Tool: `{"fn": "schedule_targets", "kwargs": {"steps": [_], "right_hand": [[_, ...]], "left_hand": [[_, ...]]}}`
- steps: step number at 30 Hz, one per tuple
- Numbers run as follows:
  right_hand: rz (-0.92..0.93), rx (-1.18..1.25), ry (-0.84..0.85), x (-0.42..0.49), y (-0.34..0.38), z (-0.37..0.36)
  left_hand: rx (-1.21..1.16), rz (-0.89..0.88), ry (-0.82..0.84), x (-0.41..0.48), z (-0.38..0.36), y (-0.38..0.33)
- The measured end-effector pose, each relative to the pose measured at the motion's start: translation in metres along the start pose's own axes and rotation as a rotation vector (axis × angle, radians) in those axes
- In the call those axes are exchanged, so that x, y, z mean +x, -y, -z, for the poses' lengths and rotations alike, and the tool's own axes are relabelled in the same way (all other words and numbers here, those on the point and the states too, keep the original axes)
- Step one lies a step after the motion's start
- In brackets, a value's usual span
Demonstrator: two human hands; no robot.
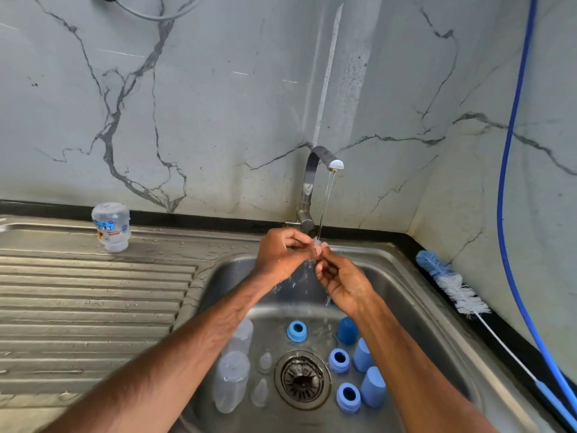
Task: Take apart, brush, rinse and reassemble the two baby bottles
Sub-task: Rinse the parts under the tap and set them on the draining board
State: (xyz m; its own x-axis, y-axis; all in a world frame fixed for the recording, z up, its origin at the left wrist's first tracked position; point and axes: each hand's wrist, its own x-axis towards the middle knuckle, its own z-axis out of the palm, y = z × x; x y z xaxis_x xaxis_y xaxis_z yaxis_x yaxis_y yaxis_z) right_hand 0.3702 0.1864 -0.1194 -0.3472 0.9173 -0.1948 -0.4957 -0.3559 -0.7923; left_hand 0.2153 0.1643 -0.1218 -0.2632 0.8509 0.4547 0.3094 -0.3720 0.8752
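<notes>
Left hand (pixel 281 254) and right hand (pixel 342 284) are pinching a clear piece (pixel 317 244) under the running tap (pixel 312 170). Blue collars (pixel 296 331) are lying below.

Blue caps (pixel 372 387) and clear bottles (pixel 231 381) crowd the sink floor (pixel 312 420); the ribbed drainboard (pixel 93 307) offers passage.

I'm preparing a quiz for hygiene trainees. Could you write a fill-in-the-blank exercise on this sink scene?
1. The left hand and right hand hold a small clear piece under water from the ____.
2. One bottle stands ____ on the drainboard.
3. The bottle brush lies on the ____ side of the sink.
4. The rings near the drain are ____ in colour.

Missing words: tap; upside down; right; blue.
</notes>
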Motion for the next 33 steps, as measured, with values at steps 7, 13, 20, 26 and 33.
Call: {"fn": "schedule_targets", "kwargs": {"steps": [7,13,20,26,33], "right_hand": [[0.239,-0.504,-0.135,0.000,-0.014,-0.010],[0.552,-1.066,-0.233,0.002,-0.018,-0.008],[0.628,-1.051,-0.196,0.004,-0.019,-0.001],[0.527,-0.790,-0.220,0.005,-0.018,-0.003],[-0.132,0.210,-0.011,0.002,-0.012,-0.008]], "left_hand": [[0.388,0.069,0.248,0.007,0.020,0.004],[0.555,0.188,0.221,0.014,0.027,0.024],[0.399,0.292,-0.010,0.018,0.015,0.031],[0.087,0.345,-0.127,0.035,-0.005,0.012],[-0.410,0.479,-0.236,0.042,-0.012,0.003]]}}
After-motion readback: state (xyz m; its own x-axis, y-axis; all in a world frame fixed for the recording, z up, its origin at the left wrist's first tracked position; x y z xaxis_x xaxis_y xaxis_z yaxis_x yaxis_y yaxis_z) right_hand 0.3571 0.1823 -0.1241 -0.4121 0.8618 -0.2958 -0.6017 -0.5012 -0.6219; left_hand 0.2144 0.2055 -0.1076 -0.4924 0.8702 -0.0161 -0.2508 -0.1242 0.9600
